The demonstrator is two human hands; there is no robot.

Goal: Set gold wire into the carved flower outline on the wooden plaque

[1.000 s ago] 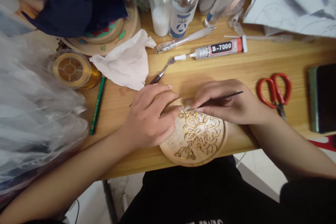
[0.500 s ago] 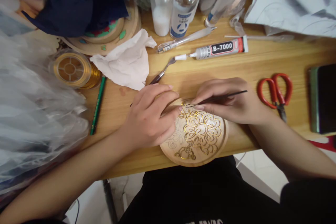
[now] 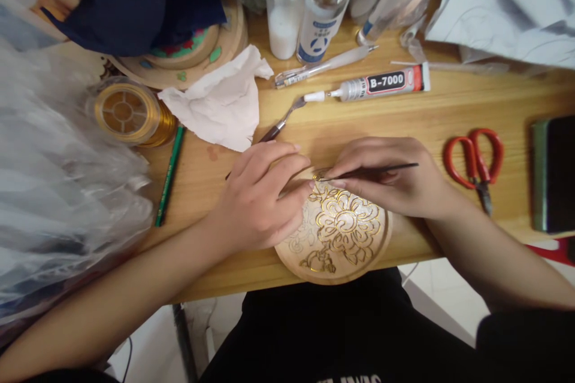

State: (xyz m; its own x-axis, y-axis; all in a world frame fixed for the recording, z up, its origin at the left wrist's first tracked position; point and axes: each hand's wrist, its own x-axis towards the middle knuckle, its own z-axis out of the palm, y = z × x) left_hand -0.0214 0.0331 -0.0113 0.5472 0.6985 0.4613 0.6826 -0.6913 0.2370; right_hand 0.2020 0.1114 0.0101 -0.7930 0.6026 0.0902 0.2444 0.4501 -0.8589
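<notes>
Since a sec ago: my tool tip slid up to disc's top edge, so wire work's now there.
R hand (image 3: 395,182): pinching thin tool (image 3: 372,171).
L hand (image 3: 263,197): fingers curled, pressing wooden disc (image 3: 341,239), lower centre of frame.

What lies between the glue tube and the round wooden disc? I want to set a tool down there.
In the head view, only bare table lies between the glue tube and the wooden disc; the right hand covers the disc's far edge.

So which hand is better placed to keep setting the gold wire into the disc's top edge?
Probably the right hand: it grips the thin tool, tip at the wooden disc rim. The left hand lies pressed on the disc.
</notes>
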